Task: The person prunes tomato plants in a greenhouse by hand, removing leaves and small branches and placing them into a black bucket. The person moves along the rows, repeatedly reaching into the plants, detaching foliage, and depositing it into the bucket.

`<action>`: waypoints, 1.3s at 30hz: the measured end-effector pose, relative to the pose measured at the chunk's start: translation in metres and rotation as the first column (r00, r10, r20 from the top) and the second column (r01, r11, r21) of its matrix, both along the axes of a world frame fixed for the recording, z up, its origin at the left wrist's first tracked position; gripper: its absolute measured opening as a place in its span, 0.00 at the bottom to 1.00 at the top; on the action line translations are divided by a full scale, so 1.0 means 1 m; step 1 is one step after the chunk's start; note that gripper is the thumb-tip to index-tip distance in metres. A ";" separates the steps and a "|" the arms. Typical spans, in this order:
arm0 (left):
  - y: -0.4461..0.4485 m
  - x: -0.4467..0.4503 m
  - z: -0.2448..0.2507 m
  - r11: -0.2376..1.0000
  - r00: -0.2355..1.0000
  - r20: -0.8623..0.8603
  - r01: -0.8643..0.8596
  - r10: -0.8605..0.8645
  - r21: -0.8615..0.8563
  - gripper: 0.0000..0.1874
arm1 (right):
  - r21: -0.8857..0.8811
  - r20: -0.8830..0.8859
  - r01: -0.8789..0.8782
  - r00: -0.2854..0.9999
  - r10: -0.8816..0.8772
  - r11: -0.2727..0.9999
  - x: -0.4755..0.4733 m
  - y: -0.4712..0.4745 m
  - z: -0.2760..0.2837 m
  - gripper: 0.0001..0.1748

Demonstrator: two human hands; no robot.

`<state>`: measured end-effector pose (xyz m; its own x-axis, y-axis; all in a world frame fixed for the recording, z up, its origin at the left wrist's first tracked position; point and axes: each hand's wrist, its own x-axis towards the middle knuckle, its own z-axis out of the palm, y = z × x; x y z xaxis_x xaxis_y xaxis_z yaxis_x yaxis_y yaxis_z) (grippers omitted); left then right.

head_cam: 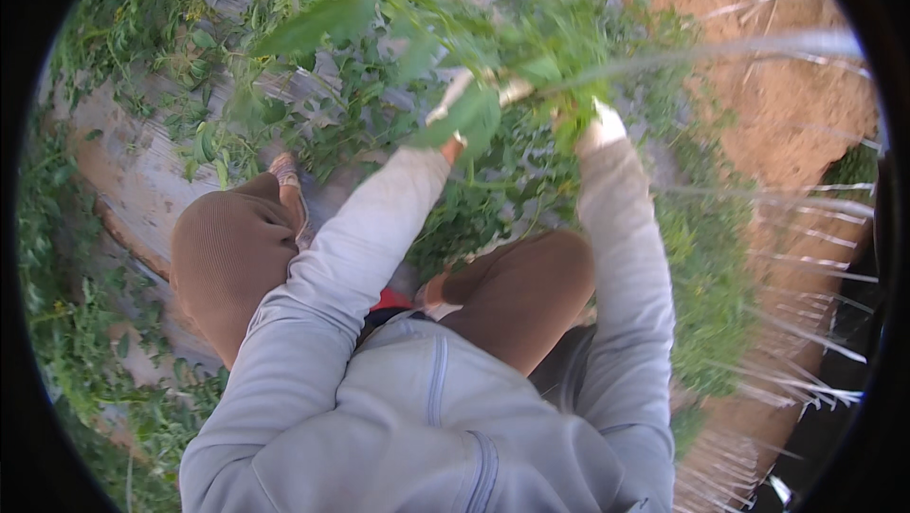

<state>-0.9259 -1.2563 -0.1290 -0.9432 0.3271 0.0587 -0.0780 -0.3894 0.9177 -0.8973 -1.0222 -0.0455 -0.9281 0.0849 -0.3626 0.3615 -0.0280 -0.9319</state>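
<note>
My left hand [455, 102], in a pale glove, reaches in among the leafy stems of a green plant [569, 36]. A large blurred leaf covers part of this hand, and its fingers look curled around a stem. To the right, my right hand [604, 125], also in a whitish glove, is at the same clump; leaves and blur hide its fingers. A pale string [739, 49] runs from the right edge into the foliage between both hands. Long stems and leaves rise close to the camera above my left hand.
Silvery plastic mulch [156, 150] covers the bed under sprawling vines [192, 86]. My bent knees [227, 257] are spread on either side. Bare reddish soil [789, 107] lies to the right, with many pale strings [803, 257] stretched across it near a dark edge.
</note>
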 end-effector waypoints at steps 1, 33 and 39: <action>-0.005 0.001 -0.001 1.000 0.999 -0.033 0.005 -0.004 0.016 0.25 | -0.040 0.047 -0.004 0.999 0.006 0.999 -0.009 -0.009 0.001 0.11; -0.100 -0.051 -0.024 0.275 0.852 -0.365 -0.273 -0.375 -0.922 0.21 | 0.656 0.016 -0.237 0.954 0.300 0.717 -0.059 -0.044 0.046 0.22; -0.118 -0.067 0.011 0.497 0.892 -0.156 0.086 -0.424 -0.863 0.28 | 0.795 0.005 -0.259 0.907 0.421 0.549 -0.072 -0.055 0.060 0.36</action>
